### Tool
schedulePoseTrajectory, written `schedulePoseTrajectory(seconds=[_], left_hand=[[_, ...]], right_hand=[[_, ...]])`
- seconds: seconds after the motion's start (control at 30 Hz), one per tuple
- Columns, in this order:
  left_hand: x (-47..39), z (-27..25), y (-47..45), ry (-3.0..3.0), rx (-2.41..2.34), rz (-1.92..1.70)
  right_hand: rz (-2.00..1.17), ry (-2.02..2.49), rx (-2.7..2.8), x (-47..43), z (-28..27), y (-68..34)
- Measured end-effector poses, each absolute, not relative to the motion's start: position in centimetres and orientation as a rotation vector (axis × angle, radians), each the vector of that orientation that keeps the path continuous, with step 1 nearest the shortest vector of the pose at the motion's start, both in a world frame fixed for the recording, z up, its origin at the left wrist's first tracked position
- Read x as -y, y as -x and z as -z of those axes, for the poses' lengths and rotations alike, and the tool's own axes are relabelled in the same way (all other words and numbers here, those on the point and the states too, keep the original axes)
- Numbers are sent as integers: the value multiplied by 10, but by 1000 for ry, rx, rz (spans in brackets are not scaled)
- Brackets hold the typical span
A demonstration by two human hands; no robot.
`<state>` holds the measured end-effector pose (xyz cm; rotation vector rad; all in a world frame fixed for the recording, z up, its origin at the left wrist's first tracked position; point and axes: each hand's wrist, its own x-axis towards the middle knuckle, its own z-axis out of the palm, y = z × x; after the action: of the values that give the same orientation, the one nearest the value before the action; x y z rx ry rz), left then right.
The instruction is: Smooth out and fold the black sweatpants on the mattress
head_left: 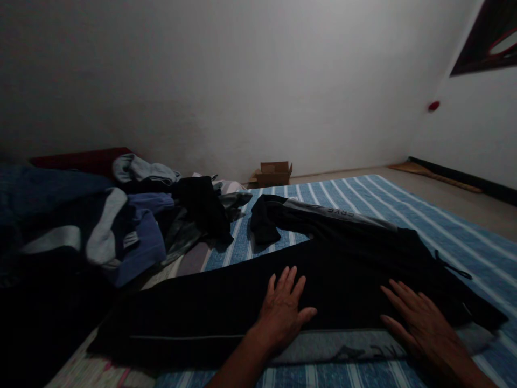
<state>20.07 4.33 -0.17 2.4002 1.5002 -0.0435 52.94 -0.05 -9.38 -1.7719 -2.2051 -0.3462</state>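
- Nearest to me, both of my hands lie flat on a pair of black track pants (347, 275) spread across the bed.
- My left hand (283, 312) rests palm down on the nearer pant leg, fingers spread and straight, gripping nothing.
- My right hand (424, 323) also lies palm down, on the waist end of the pants, fingers extended and holding nothing.
- I see the pants laid lengthwise, waist to the right, legs running left; the farther leg carries a grey side stripe with lettering too blurred to read, and its cuff is folded over.
- Under the pants lies a blue-and-white striped sheet (404, 199), which covers the bed.
- To the left sits a heap of clothes (129, 215), dark, blue and grey pieces jumbled together, close beside the pant legs.
- Beyond the bed, against the pale wall, I can make out a small open cardboard box (274, 173) on the floor.
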Motion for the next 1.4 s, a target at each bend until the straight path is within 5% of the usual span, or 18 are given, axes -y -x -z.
schedulePoseTrajectory(seconds=[0.53,0.87,1.13,1.4], left_hand=[[-42,1,-199,-2376,-1517,38],[-46,3,-200,-2397,-1523,19],[-62,-48,-215,-2304,-1439,207],[-130,-47,-298,-2521,-1091,-222]], right_hand=[[-212,1533,2400,-52,0,-410],[-277,1714,2390,-83,34,-413],[-381,1690,2367,-86,27,-412],[-395,1560,2345,-90,31,-413]])
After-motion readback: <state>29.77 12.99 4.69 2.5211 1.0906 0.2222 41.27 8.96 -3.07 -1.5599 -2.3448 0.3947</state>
